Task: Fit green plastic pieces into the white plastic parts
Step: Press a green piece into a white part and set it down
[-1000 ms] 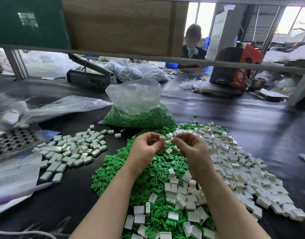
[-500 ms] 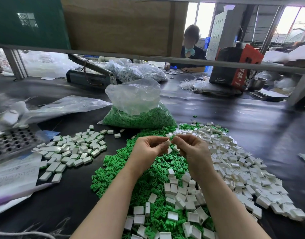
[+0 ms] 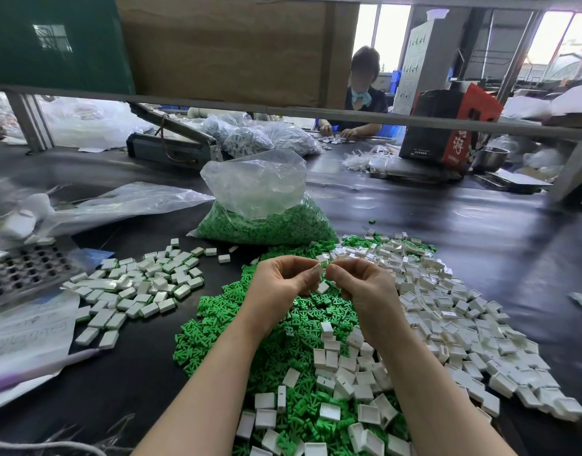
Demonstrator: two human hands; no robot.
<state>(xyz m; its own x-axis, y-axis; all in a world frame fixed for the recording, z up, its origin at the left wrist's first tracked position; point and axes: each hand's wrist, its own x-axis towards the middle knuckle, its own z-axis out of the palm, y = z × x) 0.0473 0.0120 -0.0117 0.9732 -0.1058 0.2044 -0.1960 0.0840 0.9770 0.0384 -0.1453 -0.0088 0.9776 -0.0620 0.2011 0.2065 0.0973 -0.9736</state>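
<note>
We see our left hand (image 3: 283, 279) and right hand (image 3: 362, 284) meeting above the green pile (image 3: 276, 327), fingertips pinching a green piece (image 3: 323, 264); any white part is hidden. Seating it seems next, needing careful alignment.

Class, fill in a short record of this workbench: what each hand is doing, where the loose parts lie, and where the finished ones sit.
left hand: pinches a small piece at its fingertips
right hand: pinches the green piece
loose green pieces: heap under the hands
white parts: spread to the right
finished pile: to the left
bag of green pieces: behind the heap
</note>
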